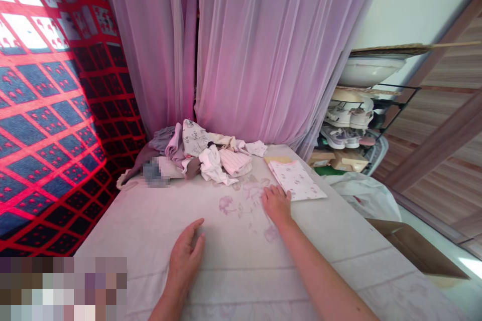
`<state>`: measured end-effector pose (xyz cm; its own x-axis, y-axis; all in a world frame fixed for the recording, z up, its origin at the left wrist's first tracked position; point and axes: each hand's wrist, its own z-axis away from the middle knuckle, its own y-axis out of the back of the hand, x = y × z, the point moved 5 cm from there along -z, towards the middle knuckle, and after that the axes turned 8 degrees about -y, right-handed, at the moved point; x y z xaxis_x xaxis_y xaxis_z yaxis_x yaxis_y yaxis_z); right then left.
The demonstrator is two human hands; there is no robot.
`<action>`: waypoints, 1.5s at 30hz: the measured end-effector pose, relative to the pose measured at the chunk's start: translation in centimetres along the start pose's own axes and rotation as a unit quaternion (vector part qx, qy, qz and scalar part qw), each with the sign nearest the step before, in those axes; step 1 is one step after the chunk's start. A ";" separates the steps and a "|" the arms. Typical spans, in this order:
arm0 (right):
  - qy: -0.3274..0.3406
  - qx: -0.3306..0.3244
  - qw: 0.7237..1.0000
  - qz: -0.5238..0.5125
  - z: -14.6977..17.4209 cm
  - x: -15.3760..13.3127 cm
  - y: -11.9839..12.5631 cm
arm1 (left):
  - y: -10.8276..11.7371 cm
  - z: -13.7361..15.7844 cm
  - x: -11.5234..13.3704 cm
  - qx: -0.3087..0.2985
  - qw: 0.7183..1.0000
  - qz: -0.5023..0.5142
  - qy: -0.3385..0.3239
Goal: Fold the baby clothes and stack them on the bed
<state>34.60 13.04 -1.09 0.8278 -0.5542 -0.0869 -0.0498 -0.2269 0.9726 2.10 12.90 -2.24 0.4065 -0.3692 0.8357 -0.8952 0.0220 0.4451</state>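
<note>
From my head camera, I see my left hand low over the pale flowered cover, palm turned inward, thumb and fingers apart, holding nothing. My right hand lies palm down farther out, fingers slightly spread, at the near left corner of a folded white printed cloth; I cannot tell whether my thumb presses on its edge. A yellowish piece peeks out at its far side.

To the left, well apart from that cloth, a loose heap of clothes takes up the far end, up against the mauve curtain. A red-and-dark checked fabric walls off my left side. Beyond the right edge crowd a rack with shoes, a white plastic bag and a brown cardboard box. The lower left corner is blurred out.
</note>
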 end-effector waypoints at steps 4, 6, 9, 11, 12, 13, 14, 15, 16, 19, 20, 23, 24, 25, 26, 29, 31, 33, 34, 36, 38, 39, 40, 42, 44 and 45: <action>0.108 -0.004 0.993 -0.046 2.2 -4.8 0.8 | 0.1 0.0 -0.2 0.021 0.999 0.043 0.016; 0.159 -0.012 0.984 -0.073 2.8 -7.7 1.6 | 0.1 0.0 -0.4 0.035 0.997 0.065 0.031; 0.198 -0.027 0.973 -0.113 2.5 -12.1 2.7 | 0.0 0.0 -0.8 0.050 0.994 0.091 0.043; 0.183 -0.056 0.971 -0.144 1.5 -14.5 3.0 | -0.1 0.0 -0.9 0.055 0.992 0.104 0.046; 0.165 -0.072 0.971 -0.157 0.9 -15.4 3.0 | -0.2 0.0 -1.0 0.057 0.991 0.107 0.047; 0.146 -0.086 0.971 -0.167 0.3 -16.2 2.9 | -0.2 0.1 -1.0 0.058 0.991 0.108 0.047; 0.130 -0.097 0.971 -0.173 -0.3 -16.9 2.6 | -0.2 0.1 -1.0 0.058 0.992 0.107 0.047; 0.118 -0.106 0.972 -0.176 -0.8 -17.4 2.4 | -0.2 0.1 -1.0 0.057 0.992 0.104 0.045; 0.110 -0.112 0.971 -0.178 -1.1 -17.8 2.1 | -0.2 0.1 -0.9 0.056 0.992 0.101 0.042; 0.092 -0.120 0.970 -0.190 -1.7 -18.2 1.6 | -0.2 0.1 -0.7 0.051 0.994 0.093 0.033; 0.082 -0.118 0.970 -0.196 -1.8 -18.0 1.6 | -0.2 0.1 -0.7 0.049 0.994 0.090 0.034; 0.047 -0.112 0.969 -0.213 -1.7 -17.0 2.7 | -0.2 0.1 -0.7 0.046 0.995 0.086 0.037; 0.041 -0.112 0.968 -0.219 -1.5 -16.5 3.3 | -0.2 0.1 -0.7 0.047 0.994 0.087 0.037; 0.039 -0.115 0.967 -0.223 -1.2 -16.0 4.0 | -0.3 0.1 -0.7 0.048 0.994 0.089 0.036; 0.044 -0.121 0.965 -0.227 -0.7 -15.4 4.8 | -0.3 0.1 -0.8 0.049 0.994 0.092 0.033; 0.091 -0.151 0.955 -0.238 1.4 -13.0 6.8 | -0.3 0.0 -0.9 0.046 0.994 0.096 0.026; 0.142 -0.157 0.945 -0.248 3.2 -10.8 7.5 | -0.3 -0.1 -1.0 0.044 0.994 0.096 0.025; 0.161 -0.122 0.942 -0.269 4.6 -7.9 7.5 | -0.3 -0.1 -1.0 0.041 0.994 0.094 0.027; 0.155 -0.086 0.936 -0.303 5.2 -6.2 7.4 | -0.3 -0.1 -0.9 0.038 0.995 0.090 0.028; 0.080 0.004 0.923 -0.376 6.1 -2.6 6.6 | -0.3 -0.1 -0.7 0.028 0.997 0.071 0.020; 0.034 0.055 0.912 -0.405 7.4 -0.1 5.2 | -0.3 -0.1 -0.3 0.018 0.999 0.039 -0.006; 0.032 0.059 0.911 -0.408 8.2 0.5 4.5 | -0.4 0.0 0.0 0.012 0.999 0.020 -0.027; 0.036 0.058 0.912 -0.405 8.9 0.8 3.9 | -0.4 0.0 0.3 0.003 0.999 0.003 -0.050; 0.035 0.068 0.913 -0.402 10.3 1.1 3.2 | -0.7 0.1 0.8 -0.019 0.995 -0.028 -0.091; 0.023 0.113 0.908 -0.403 11.2 1.7 3.5 | -1.0 0.3 1.1 -0.043 0.990 -0.058 -0.118; 0.007 0.148 0.903 -0.403 11.5 2.2 3.9 | -1.1 0.3 1.2 -0.054 0.988 -0.072 -0.128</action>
<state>29.83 1.76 0.00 0.6686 -0.1045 -0.7362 0.4261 -0.7575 0.4945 3.51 12.11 -1.81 0.4558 -0.5978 0.6595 -0.8013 0.0469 0.5964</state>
